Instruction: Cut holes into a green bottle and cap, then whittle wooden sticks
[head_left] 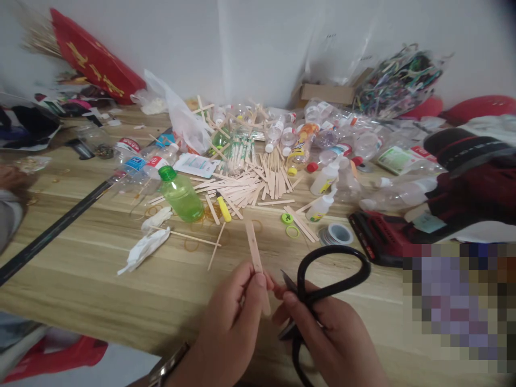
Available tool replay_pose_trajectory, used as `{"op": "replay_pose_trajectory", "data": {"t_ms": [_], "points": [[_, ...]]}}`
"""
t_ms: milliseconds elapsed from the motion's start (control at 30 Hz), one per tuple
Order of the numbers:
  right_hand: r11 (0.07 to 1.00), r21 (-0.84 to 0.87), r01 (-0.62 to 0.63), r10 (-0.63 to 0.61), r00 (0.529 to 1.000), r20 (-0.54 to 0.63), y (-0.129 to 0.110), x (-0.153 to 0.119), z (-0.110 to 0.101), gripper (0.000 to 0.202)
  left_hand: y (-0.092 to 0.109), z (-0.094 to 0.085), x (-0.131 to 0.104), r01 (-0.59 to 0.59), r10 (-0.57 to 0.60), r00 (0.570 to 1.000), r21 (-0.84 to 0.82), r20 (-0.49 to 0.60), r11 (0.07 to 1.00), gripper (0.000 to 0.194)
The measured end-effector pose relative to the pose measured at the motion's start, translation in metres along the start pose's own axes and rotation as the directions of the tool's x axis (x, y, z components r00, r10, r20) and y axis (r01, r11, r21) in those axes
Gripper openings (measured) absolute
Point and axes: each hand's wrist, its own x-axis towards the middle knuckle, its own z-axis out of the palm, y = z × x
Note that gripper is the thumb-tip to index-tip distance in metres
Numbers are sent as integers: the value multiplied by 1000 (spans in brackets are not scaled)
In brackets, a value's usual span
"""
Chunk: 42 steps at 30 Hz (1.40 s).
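Observation:
Pinched between thumb and fingers of my left hand (pixel 237 306) is a flat wooden craft stick (pixel 253 244), its far end pointing up the table. My right hand (pixel 330 333) is closed around a pair of black-handled scissors (pixel 334 274), held by the middle with the blades apart and pointing left. The blades sit just right of the stick, not touching it. The fingertips of both hands are close together near the stick's lower part. Beyond them lie a heap of loose craft sticks (pixel 245 188), a yellow-handled tool (pixel 223 208) and a green bottle (pixel 181 196).
A red and black power tool (pixel 387 236) lies at the right beside a wire spool (pixel 338 234). Glue bottles (pixel 320 208) and several plastic bottles (pixel 363 145) crowd the back. A long black bar (pixel 56 231) crosses the left side. Another person's arm (pixel 10 209) shows at the left edge.

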Motion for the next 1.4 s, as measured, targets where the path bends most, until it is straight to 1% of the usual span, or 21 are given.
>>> {"op": "replay_pose_trajectory", "data": {"t_ms": [67, 167, 233, 267, 333, 400, 500, 633, 767, 867, 967, 1133, 1267, 1400], "points": [[968, -206, 140, -151, 988, -38, 4, 3, -5, 36, -2, -3, -2, -11, 12, 1000, 111, -8, 994, 34], [855, -442, 271, -324, 945, -47, 7, 6, -9, 28, -3, -5, -4, -43, 43, 999, 244, 7, 969, 29], [768, -536, 350, -412, 911, 4, 9, 5, -11, 27, -3, -4, -5, -95, 89, 995, 314, 32, 945, 25], [736, -563, 377, -437, 899, 30, 10, 5, -11, 27, -3, -4, -5, -122, 114, 992, 348, 44, 929, 25], [709, -586, 392, -438, 896, 70, 10, 3, -12, 28, -3, -3, -6, -176, 166, 984, 414, 59, 893, 26], [700, -606, 378, -422, 904, 76, 11, 1, -14, 27, -4, -3, -6, -221, 212, 975, 466, 72, 857, 26], [648, -651, 397, -433, 894, 114, 12, -1, -18, 24, -4, -4, -5, -269, 261, 961, 516, 88, 813, 26], [581, -681, 445, -455, 872, 182, 11, -2, -24, 23, -5, -6, -4, -308, 299, 948, 567, 112, 764, 27], [503, -728, 465, -487, 849, 206, 8, -2, -24, 27, -5, -7, -5, -355, 341, 929, 594, 140, 722, 26], [472, -747, 467, -497, 841, 211, 6, 0, -23, 30, -4, -8, -5, -367, 354, 924, 604, 146, 708, 25], [454, -759, 467, -506, 836, 212, 7, 0, -24, 30, -4, -8, -5, -379, 372, 917, 610, 147, 695, 25], [454, -762, 461, -496, 842, 214, 8, -2, -25, 30, -7, -8, -4, -402, 390, 905, 644, 171, 651, 23], [452, -774, 444, -489, 849, 201, 8, -3, -23, 32, -9, -7, -4, -427, 440, 882, 685, 170, 591, 23], [459, -770, 444, -493, 848, 195, 9, -3, -23, 33, -8, -6, -3, -440, 489, 860, 700, 148, 563, 23]]}}
